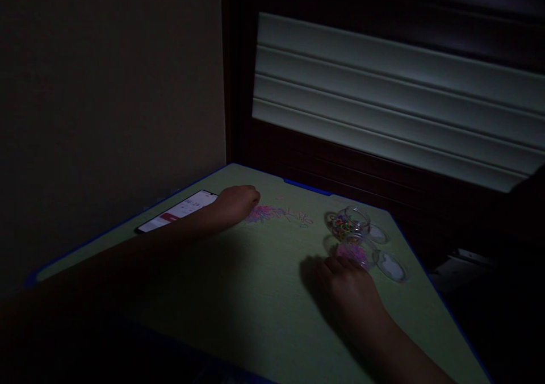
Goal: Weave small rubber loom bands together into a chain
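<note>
My left hand (pixel 238 200) rests over the left end of a loose pile of small pink and purple rubber bands (pixel 266 213), its fingers curled down and largely hidden. Thinner loops trail off to the right of the pile. My right hand (pixel 351 287) is closed, fingers bent, just in front of a clear jar (pixel 369 250) with pink bands (pixel 352 253) inside. Whether it touches the jar is hard to see. Behind stands a second clear jar (pixel 355 216), which holds multicoloured bands (pixel 340 226). What either hand pinches, if anything, is hidden in the dim light.
A phone (pixel 193 203) with a lit timer screen lies under my left forearm's far side. Two round lids (pixel 392 266) lie right of the jars. The pale green table (pixel 272 310) has a blue edge; a wall and slatted dark-framed panel (pixel 374 94) stand behind.
</note>
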